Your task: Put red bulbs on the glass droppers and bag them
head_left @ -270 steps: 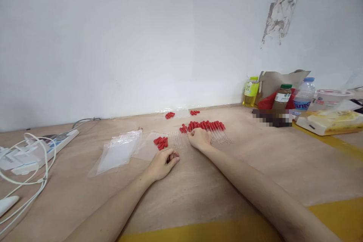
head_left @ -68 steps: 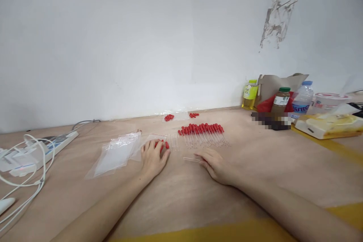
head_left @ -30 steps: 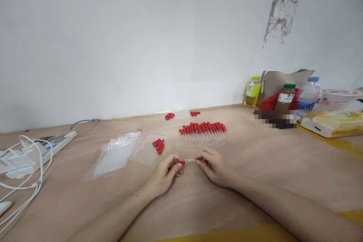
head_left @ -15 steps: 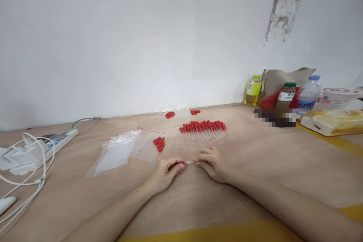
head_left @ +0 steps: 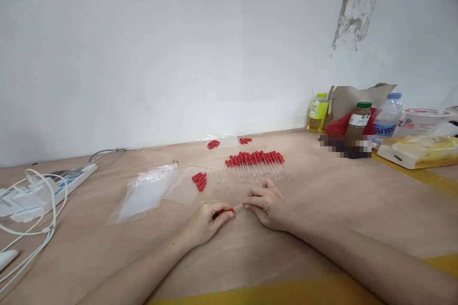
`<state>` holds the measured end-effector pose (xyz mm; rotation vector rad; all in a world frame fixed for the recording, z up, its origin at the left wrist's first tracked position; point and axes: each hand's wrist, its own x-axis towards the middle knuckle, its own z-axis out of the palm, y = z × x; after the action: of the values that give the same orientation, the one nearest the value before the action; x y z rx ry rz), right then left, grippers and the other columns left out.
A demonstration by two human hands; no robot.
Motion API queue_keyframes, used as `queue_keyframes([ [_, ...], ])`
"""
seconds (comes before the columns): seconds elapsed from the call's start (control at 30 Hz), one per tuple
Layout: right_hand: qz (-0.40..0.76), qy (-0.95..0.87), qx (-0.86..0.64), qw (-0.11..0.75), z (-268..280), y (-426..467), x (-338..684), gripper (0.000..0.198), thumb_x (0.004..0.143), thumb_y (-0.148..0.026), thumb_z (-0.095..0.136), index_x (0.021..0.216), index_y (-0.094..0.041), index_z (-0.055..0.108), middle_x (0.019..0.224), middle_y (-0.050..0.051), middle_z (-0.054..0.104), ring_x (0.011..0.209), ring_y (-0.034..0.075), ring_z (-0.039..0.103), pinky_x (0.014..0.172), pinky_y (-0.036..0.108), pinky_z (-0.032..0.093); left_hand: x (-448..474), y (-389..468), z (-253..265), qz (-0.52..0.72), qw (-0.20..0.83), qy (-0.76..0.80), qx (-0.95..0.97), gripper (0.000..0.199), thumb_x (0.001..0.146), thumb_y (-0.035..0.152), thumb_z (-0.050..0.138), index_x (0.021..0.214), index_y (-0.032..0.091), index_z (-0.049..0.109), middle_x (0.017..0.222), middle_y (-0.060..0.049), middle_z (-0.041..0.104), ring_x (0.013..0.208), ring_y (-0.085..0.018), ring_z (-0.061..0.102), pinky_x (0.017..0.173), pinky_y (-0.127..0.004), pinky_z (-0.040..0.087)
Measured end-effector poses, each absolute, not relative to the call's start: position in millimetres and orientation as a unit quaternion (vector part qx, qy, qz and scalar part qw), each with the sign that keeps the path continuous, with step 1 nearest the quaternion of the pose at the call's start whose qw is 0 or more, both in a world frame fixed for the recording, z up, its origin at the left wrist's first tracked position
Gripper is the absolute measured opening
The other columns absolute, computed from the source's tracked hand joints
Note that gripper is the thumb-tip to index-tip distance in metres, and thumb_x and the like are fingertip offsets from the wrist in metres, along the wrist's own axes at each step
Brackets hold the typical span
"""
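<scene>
Between the thumb and fingers of my left hand [head_left: 212,219] is a red rubber bulb [head_left: 226,211]. The fingertips of my right hand [head_left: 267,205] pinch a thin clear glass tube [head_left: 238,207], whose near end meets the bulb's mouth; how deep it sits I cannot tell. Beyond my hands lies a row of droppers with red bulbs [head_left: 255,158], their clear tubes pointing towards me. Several bare glass tubes [head_left: 222,175] lie at the row's left end. Loose red bulbs [head_left: 200,180] rest on a clear plastic bag to the left.
Clear zip bags [head_left: 146,190] are stacked at left, near a power strip [head_left: 77,188] and white cables [head_left: 55,205]. More red bulbs [head_left: 213,144] lie by the wall. At right stand a yellow drink bottle [head_left: 317,113], a brown bottle [head_left: 359,121] and a tissue pack [head_left: 417,152].
More of the red bulb shows in my left hand, and the bulb and tube now tilt, with the tube's right end higher. My right fingers stay on the tube. The view has shifted slightly.
</scene>
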<state>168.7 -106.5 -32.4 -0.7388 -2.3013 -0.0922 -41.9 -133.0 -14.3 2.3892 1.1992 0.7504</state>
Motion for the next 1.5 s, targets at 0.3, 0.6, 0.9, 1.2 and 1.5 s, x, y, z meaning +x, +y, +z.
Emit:
queue_keyframes([
  [0.3, 0.01, -0.893, -0.334, 0.301, -26.8, -121.0, 158.1, 0.02, 0.081, -0.018, 0.041, 0.071, -0.017, 0.058, 0.066, 0.0, 0.059, 0.058, 0.009, 0.042, 0.066, 0.029, 0.02, -41.7, -136.6, -13.0, 0.266, 0.113, 0.373, 0.882, 0.019, 0.084, 0.026, 0.045, 0.081, 0.016, 0.061, 0.07, -0.002, 0.059, 0.064, -0.012, 0.053, 0.059, -0.021, 0.041],
  [0.6, 0.11, -0.879, -0.375, 0.273, -30.1, -125.8, 151.4, 0.028, 0.085, -0.021, 0.033, 0.067, -0.019, 0.055, 0.069, -0.002, 0.062, 0.062, 0.01, 0.051, 0.07, 0.028, 0.024, -44.5, -131.4, -18.4, 0.229, 0.046, 0.319, 0.919, 0.022, 0.088, 0.024, 0.037, 0.091, 0.016, 0.058, 0.077, -0.005, 0.059, 0.069, -0.014, 0.054, 0.063, -0.023, 0.043],
  [0.9, 0.039, -0.89, -0.359, 0.277, -13.3, -128.0, 156.6, 0.02, 0.082, -0.02, 0.041, 0.076, -0.018, 0.06, 0.079, 0.003, 0.062, 0.08, 0.015, 0.052, 0.071, 0.028, 0.033, -49.6, -122.1, -24.3, 0.329, 0.028, 0.366, 0.87, 0.026, 0.085, 0.025, 0.045, 0.11, 0.021, 0.051, 0.101, -0.006, 0.058, 0.092, -0.016, 0.054, 0.082, -0.029, 0.044],
  [1.2, 0.264, -0.71, -0.558, 0.34, -5.2, -65.5, 181.7, 0.021, 0.07, -0.029, 0.05, 0.066, -0.013, 0.063, 0.061, 0.002, 0.063, 0.053, 0.011, 0.054, 0.05, 0.02, 0.037, -60.4, -123.4, -12.9, 0.205, 0.11, 0.402, 0.886, 0.036, 0.083, 0.035, 0.046, 0.116, 0.022, 0.051, 0.127, -0.007, 0.045, 0.116, -0.02, 0.041, 0.097, -0.038, 0.033],
  [1.5, 0.183, -0.698, -0.625, 0.297, 7.5, -19.6, 115.3, 0.024, 0.068, -0.038, 0.052, 0.066, -0.019, 0.067, 0.07, 0.003, 0.065, 0.071, 0.016, 0.06, 0.059, 0.022, 0.041, -60.5, -121.9, -14.5, 0.196, 0.1, 0.387, 0.895, 0.038, 0.084, 0.033, 0.043, 0.12, 0.022, 0.047, 0.127, -0.007, 0.045, 0.118, -0.02, 0.04, 0.098, -0.04, 0.032],
])
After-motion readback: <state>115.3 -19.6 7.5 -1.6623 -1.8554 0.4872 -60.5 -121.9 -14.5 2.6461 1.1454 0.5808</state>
